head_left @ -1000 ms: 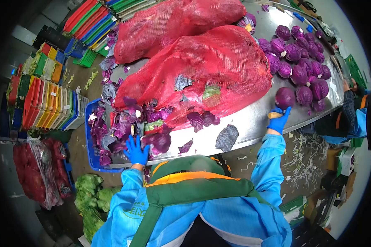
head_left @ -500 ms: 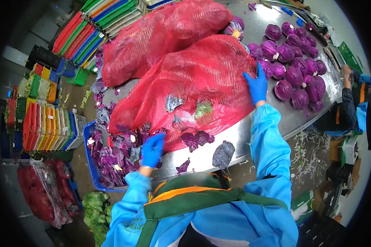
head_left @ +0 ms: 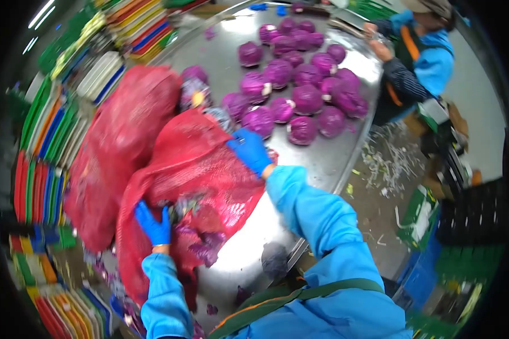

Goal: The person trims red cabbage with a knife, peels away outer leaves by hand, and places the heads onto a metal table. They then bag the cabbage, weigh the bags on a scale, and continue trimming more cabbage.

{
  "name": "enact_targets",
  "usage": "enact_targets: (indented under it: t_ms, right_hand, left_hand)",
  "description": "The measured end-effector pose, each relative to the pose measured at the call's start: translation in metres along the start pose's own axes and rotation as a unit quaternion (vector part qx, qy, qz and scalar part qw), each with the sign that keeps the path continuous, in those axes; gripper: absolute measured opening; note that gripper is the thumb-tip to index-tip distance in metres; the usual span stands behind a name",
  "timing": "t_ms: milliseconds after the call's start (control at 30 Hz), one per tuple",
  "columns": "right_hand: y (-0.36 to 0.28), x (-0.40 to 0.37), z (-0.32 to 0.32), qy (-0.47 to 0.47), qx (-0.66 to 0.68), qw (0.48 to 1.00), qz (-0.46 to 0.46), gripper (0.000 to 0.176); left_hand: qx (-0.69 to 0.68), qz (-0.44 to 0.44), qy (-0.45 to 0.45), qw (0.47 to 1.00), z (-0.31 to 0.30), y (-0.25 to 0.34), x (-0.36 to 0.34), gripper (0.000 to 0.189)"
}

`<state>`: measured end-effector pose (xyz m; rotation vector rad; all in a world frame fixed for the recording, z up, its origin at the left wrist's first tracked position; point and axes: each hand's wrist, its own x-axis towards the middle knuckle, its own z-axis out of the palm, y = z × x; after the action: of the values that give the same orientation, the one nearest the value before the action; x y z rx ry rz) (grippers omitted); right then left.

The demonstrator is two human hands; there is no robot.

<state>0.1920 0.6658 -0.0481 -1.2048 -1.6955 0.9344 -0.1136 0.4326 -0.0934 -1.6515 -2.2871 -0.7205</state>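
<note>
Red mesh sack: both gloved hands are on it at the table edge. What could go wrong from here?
The sack sags over the table edge by the left hand; cabbage could spill to the floor. Swinging it might knock the loose cabbages beside the right hand rolling. Grip unclear: blurred.

A shiny steel surface (head_left: 328, 164) fills the middle of the view, all of it softened by motion blur. Two red mesh sacks lie on it side by side and touching: the near sack (head_left: 198, 169) at the centre and the far sack (head_left: 119, 147) at its 9 o'clock. From 12 to 2 o'clock, a close cluster of round purple cabbage heads (head_left: 300, 96) sits on bare metal. One more cabbage (head_left: 195, 93) rests at 11 o'clock, against the far sack. Loose purple leaves (head_left: 201, 248) spill at the near sack's 6 o'clock end. A single dark leaf (head_left: 274, 260) lies at 5 o'clock, by the surface's edge.
</note>
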Motion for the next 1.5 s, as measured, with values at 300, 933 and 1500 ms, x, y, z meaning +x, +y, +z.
enact_targets:
  t_ms: [300, 933, 1500]
  right_hand:
    - [-0.013, 0.0, 0.01, -0.038, -0.004, 0.999, 0.029, 0.024]
    - [-0.075, -0.125, -0.039, -0.053, 0.17, 0.981, 0.079, 0.044]
    - [-0.149, -0.363, -0.045, -0.24, 0.232, 0.915, 0.226, 0.059]
  left_hand:
    - [0.015, -0.092, -0.071, 0.993, 0.023, 0.022, 0.102, 0.119]
    - [-0.374, -0.145, -0.191, 0.896, -0.072, 0.068, -0.068, 0.078]
    - [-0.58, -0.177, 0.021, 0.795, -0.174, 0.128, -0.204, 0.109]
